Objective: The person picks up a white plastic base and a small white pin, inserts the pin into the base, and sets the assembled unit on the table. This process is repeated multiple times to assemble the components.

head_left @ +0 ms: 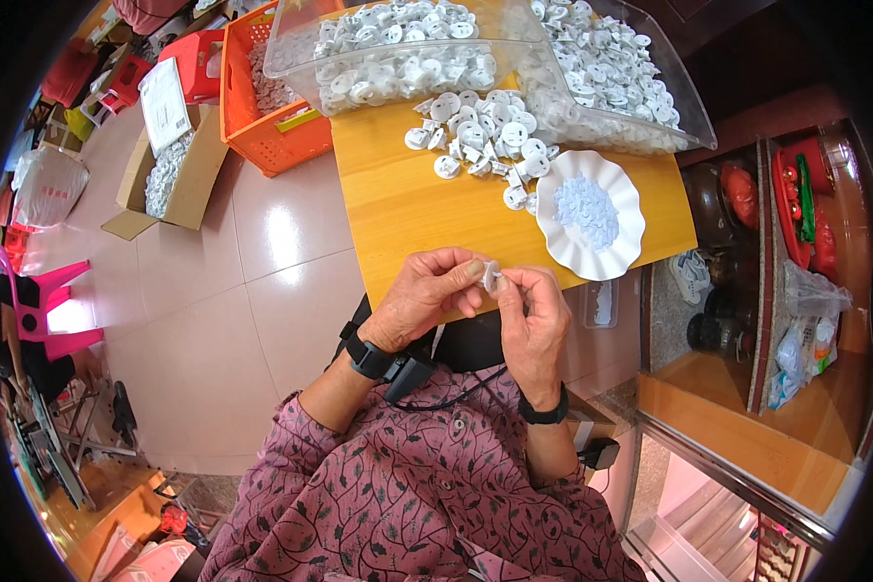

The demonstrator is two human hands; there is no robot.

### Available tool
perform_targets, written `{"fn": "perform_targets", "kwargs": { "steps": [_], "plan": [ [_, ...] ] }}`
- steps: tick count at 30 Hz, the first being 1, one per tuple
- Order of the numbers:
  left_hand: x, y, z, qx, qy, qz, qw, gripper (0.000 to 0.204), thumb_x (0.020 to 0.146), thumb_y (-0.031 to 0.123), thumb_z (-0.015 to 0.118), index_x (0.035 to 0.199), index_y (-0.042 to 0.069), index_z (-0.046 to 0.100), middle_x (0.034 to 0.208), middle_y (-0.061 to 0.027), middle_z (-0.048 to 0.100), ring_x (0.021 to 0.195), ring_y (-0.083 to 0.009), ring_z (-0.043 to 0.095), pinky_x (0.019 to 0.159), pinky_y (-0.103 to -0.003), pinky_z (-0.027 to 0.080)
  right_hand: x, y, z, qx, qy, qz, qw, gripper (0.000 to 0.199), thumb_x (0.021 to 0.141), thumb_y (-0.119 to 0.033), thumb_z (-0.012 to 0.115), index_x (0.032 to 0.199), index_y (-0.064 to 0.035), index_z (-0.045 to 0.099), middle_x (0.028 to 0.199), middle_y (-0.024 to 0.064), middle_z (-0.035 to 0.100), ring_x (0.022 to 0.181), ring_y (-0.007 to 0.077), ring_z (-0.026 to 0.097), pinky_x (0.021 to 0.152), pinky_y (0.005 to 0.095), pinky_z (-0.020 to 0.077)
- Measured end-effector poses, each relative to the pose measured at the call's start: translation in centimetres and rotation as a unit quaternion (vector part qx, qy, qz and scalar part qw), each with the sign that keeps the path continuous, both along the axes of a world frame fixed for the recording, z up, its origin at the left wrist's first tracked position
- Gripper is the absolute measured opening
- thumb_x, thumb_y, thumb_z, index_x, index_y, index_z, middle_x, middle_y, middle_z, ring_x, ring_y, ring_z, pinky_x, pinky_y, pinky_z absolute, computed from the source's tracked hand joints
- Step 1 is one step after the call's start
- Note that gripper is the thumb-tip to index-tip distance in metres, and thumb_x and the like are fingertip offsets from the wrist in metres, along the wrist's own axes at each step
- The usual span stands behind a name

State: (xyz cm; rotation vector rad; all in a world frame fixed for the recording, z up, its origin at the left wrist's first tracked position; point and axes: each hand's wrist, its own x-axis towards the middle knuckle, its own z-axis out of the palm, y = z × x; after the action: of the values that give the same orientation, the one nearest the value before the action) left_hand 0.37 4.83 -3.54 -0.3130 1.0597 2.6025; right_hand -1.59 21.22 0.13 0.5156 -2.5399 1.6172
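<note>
Between thumb and fingers, my left hand (pixel 435 284) pinches a small round white plastic part (pixel 491 275) over the table's near edge. My right hand (pixel 533 315) meets it from the other side, its thumb and forefinger closed at the part; whether a tiny piece sits between them is too small to tell. Just beyond my right hand stands a white scalloped plate (pixel 629 199) with a heap of small pale-blue pieces (pixel 586 212) on it. Farther back lies a loose pile of similar white plastic parts (pixel 485 131) on the yellow wooden table (pixel 398 218).
Two clear bins, a left one (pixel 398 73) and a right one (pixel 601 73), hold many white parts at the table's back. An orange crate (pixel 272 136) and an open cardboard box (pixel 199 179) stand left. Shelves (pixel 761 291) line the right side.
</note>
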Motion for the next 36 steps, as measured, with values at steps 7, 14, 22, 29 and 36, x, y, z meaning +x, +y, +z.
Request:
{"fn": "perform_targets", "kwargs": {
  "steps": [7,14,22,29,36],
  "plan": [
    [0.1,0.2,0.1,-0.024,-0.005,0.003,1.0,0.024,0.098,0.017,0.062,0.111,-0.002,0.066,0.084,-0.0034,0.069,0.069,-0.0072,0.064,0.065,-0.022,0.056,-0.1,-0.2,-0.2,0.024,0.025,0.006,0.999,0.007,0.091,-0.001,0.061,0.096,0.0006,0.056,0.091,0.0134,0.058,0.075,0.0252,0.06,0.065,0.034,0.0501],
    [0.2,0.2,-0.1,-0.063,-0.005,0.004,0.998,0.023,0.099,0.015,0.06,0.112,-0.003,0.065,0.081,-0.0036,0.068,0.068,-0.0081,0.064,0.064,-0.024,0.055,-0.2,-0.3,-0.2,0.053,0.051,0.02,0.997,0.007,0.091,0.001,0.061,0.095,0.0011,0.055,0.09,0.0154,0.056,0.077,0.0302,0.059,0.066,0.039,0.0483],
    [0.0,-0.2,-0.3,-0.018,-0.007,0.008,1.0,0.022,0.099,0.015,0.059,0.112,-0.003,0.064,0.09,-0.0074,0.07,0.068,-0.0084,0.064,0.064,-0.022,0.054,-0.2,-0.4,-0.1,-0.012,-0.014,0.025,1.0,0.005,0.093,-0.001,0.059,0.097,0.0019,0.059,0.091,0.0127,0.06,0.076,0.0229,0.064,0.067,0.0329,0.0521],
    [0.1,-0.4,-0.2,-0.017,-0.002,0.007,1.0,0.021,0.1,0.016,0.059,0.109,-0.002,0.065,0.09,-0.0069,0.069,0.069,-0.0087,0.064,0.064,-0.022,0.054,-0.2,-0.3,-0.2,-0.001,-0.004,0.019,1.0,0.006,0.093,-0.002,0.059,0.098,0.0017,0.061,0.09,0.0121,0.061,0.073,0.0209,0.064,0.065,0.0324,0.0515],
    [-1.8,-2.2,2.6,-0.108,0.014,0.037,0.993,0.022,0.099,0.019,0.059,0.108,-0.001,0.066,0.087,-0.0048,0.068,0.068,-0.0095,0.064,0.062,-0.022,0.054,0.0,0.5,-0.5,-0.009,-0.029,0.005,1.0,0.007,0.092,-0.001,0.062,0.098,0.002,0.061,0.089,0.0127,0.06,0.073,0.0224,0.063,0.065,0.0318,0.0504]
  ]
}}
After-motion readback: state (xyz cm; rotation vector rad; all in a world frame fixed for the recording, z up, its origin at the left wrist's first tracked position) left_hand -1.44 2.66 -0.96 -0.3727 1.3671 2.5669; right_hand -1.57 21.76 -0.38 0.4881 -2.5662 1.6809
